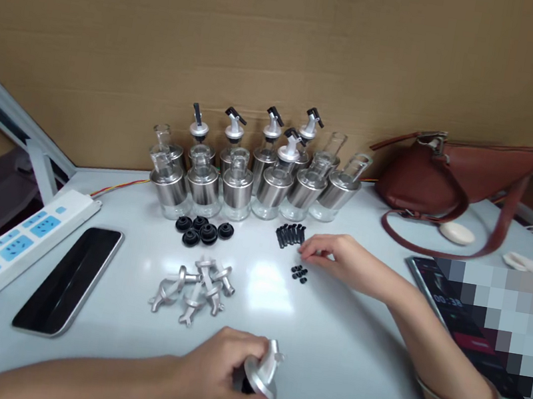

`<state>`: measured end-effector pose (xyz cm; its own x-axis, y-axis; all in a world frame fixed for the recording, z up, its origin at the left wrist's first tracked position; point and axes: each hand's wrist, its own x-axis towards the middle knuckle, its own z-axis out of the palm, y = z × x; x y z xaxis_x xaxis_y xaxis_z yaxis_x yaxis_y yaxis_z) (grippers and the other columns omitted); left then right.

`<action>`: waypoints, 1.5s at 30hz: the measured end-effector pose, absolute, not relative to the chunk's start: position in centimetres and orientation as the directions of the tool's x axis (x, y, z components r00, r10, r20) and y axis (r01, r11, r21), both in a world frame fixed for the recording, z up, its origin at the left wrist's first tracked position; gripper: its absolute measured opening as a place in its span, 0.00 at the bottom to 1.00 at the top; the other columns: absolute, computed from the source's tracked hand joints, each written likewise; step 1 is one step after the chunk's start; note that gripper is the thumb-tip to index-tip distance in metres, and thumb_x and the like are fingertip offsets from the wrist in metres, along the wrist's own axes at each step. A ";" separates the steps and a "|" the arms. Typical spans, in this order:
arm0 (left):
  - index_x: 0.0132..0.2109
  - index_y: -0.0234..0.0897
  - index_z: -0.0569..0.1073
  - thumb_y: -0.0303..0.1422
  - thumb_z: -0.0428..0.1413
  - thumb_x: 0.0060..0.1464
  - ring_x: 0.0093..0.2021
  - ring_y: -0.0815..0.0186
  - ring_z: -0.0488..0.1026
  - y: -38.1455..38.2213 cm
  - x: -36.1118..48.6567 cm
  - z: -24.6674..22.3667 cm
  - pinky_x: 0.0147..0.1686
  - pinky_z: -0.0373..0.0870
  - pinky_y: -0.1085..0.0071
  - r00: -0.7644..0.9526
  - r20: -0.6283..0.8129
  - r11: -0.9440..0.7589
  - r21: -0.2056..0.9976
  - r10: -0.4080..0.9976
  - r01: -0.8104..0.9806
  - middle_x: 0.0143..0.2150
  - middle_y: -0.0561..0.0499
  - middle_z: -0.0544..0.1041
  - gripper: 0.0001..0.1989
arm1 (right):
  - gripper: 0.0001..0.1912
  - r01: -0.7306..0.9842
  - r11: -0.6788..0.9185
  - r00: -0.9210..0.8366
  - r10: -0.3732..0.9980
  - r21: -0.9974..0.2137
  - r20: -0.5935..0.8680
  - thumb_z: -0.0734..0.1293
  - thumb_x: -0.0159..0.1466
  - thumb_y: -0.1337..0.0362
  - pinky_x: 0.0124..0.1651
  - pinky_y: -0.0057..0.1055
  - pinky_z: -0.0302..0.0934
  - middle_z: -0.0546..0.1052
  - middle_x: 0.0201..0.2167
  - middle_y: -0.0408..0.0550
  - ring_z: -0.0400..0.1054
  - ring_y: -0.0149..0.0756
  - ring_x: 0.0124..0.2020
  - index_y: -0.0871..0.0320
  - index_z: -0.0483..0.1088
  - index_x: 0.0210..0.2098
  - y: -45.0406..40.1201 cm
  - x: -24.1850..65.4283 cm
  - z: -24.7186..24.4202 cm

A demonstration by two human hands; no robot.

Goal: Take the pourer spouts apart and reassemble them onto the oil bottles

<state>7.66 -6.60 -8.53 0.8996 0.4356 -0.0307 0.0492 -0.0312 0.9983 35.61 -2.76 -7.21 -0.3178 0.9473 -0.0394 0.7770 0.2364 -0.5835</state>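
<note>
My left hand [222,378] grips a silver pourer spout [265,368] with a black stopper under its flange, above the table's front edge. My right hand [333,257] reaches in from the right, its thumb and index finger drawn together at the end of a row of small black levers [290,235]. Whether a piece is between those fingertips I cannot make out. Just below them lie several tiny black caps [299,273]. Loose silver spouts [197,286] form a pile left of centre, with black rubber stoppers [208,234] grouped behind.
Glass bottles with steel sleeves [238,188] stand in rows at the back, some topped with finished pourers [234,128]. Left are a phone [69,279] and a power strip [10,253]. A brown handbag [417,173], a white oval object [457,234] and another phone [428,279] occupy the right.
</note>
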 end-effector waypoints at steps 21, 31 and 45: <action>0.28 0.37 0.58 0.61 0.51 0.52 0.24 0.72 0.53 -6.6 7.6 -8.8 0.24 0.50 0.75 0.907 -0.023 -0.037 0.998 0.421 0.042 0.24 0.58 0.55 0.29 | 0.04 0.853 0.069 -0.154 0.980 -0.517 -0.124 0.62 0.57 0.69 0.31 0.29 0.61 0.74 0.24 0.44 0.68 0.35 0.25 0.57 0.69 0.30 -2.4 35.7 -7.4; 0.28 0.37 0.58 0.60 0.52 0.52 0.24 0.72 0.53 -6.6 7.5 -8.8 0.24 0.50 0.75 0.906 -0.018 -0.039 0.999 0.423 0.038 0.24 0.58 0.56 0.29 | 0.06 0.853 0.058 -0.152 0.978 -0.519 -0.140 0.64 0.58 0.67 0.35 0.30 0.64 0.78 0.27 0.47 0.72 0.37 0.28 0.58 0.74 0.30 -2.5 35.8 -7.0; 0.27 0.37 0.58 0.63 0.51 0.50 0.24 0.72 0.53 -6.7 7.7 -8.8 0.24 0.50 0.74 0.904 -0.060 -0.025 0.997 0.424 0.077 0.23 0.58 0.56 0.31 | 0.13 0.813 0.042 -0.208 0.953 -0.581 -0.221 0.60 0.61 0.63 0.33 0.29 0.62 0.76 0.21 0.44 0.69 0.34 0.25 0.58 0.75 0.29 -2.8 35.1 -6.8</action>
